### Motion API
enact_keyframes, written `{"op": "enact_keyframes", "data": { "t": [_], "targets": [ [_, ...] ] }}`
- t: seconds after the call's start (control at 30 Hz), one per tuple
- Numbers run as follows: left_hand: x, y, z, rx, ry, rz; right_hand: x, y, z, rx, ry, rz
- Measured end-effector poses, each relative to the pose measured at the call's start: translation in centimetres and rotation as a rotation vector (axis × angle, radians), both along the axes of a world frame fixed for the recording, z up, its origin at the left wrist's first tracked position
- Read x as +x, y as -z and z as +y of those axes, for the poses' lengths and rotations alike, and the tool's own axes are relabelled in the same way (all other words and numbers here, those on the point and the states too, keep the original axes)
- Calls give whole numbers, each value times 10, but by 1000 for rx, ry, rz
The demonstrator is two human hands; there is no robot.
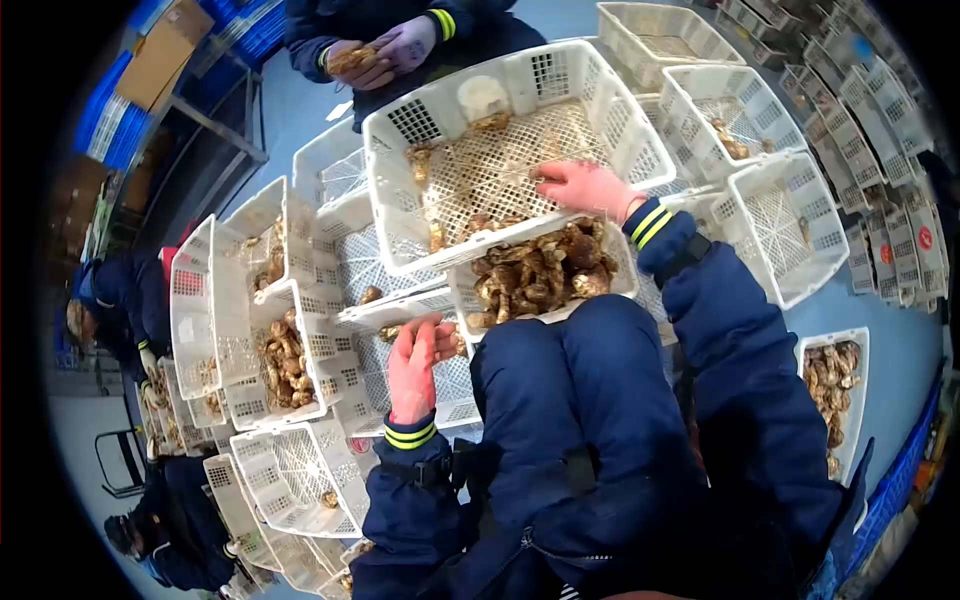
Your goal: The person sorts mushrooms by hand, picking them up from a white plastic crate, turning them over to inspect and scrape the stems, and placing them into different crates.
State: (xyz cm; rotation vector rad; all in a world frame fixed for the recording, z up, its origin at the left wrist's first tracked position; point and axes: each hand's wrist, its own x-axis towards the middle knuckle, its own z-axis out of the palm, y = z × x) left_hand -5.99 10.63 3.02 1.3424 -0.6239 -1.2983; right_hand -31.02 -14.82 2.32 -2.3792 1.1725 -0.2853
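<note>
A large white crate [400, 235] stands in front of my knees, with a few brown mushrooms [490, 122] along its edges. My right hand [585, 190], in a pink glove, reaches over its near right side, fingers spread above the mesh floor and holding nothing visible. Below that crate, a smaller one holds a heap of brown mushrooms [545, 270]. My left hand [418, 360], also pink-gloved, is over a white basket [375, 375] at the left of my knees. Its fingers are bent near a mushroom [390, 332]; whether they grip anything is unclear.
Across the large crate, a co-worker's gloved hands [385, 58] hold a mushroom clump. More white crates [300, 410] surround me on the left and right [790, 225], some with mushrooms. Two other people [130, 300] work at the far left. A mushroom-filled crate [860, 400] stands at right.
</note>
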Motion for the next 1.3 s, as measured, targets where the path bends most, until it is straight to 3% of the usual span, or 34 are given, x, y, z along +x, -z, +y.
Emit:
{"op": "enact_keyframes", "data": {
  "t": [0.07,0.13,0.2,0.3,0.33,0.43,0.53,0.57,0.6,0.7,0.73,0.87,0.93,1.03,1.07,1.13,1.17,1.27,1.3],
  "targets": [
    [7,-6,-13,-63,30,-42,31,9,12,12,-71,-30],
    [17,-9,-27,-112,18,-68,53,-33,39,-31,-152,60],
    [29,-14,-47,-118,-1,-110,62,-9,43,78,-92,151],
    [42,-24,-80,-171,7,-212,53,4,55,-209,-158,94],
    [47,-25,-89,-176,38,-200,55,1,58,-106,-85,121],
    [52,-16,-108,-123,105,-243,53,21,65,-274,-34,8],
    [46,1,-105,-100,121,-211,56,10,69,-167,-23,12],
    [48,10,-104,-144,153,-234,60,22,62,-275,-144,-32],
    [48,19,-105,-185,175,-256,61,10,67,-178,-14,28],
    [41,9,-106,-170,113,-236,54,-1,65,-54,-10,110],
    [45,11,-108,-182,95,-278,55,3,64,-37,-11,135],
    [30,21,-92,-200,75,-860,50,8,76,87,-37,112],
    [24,27,-81,-515,194,-1528,48,-11,79,198,-16,65],
    [22,26,-75,-553,286,-1502,55,-31,65,416,-61,194],
    [23,29,-76,-570,264,-1496,61,-37,65,408,6,273],
    [21,29,-76,-553,240,-1480,74,-22,57,188,-110,242],
    [21,33,-75,-556,236,-1486,81,-25,52,401,-35,253],
    [22,33,-72,-547,224,-1475,108,-18,46,407,52,290],
    [22,35,-73,-536,229,-1482,113,-5,39,519,34,322]
  ]
}}
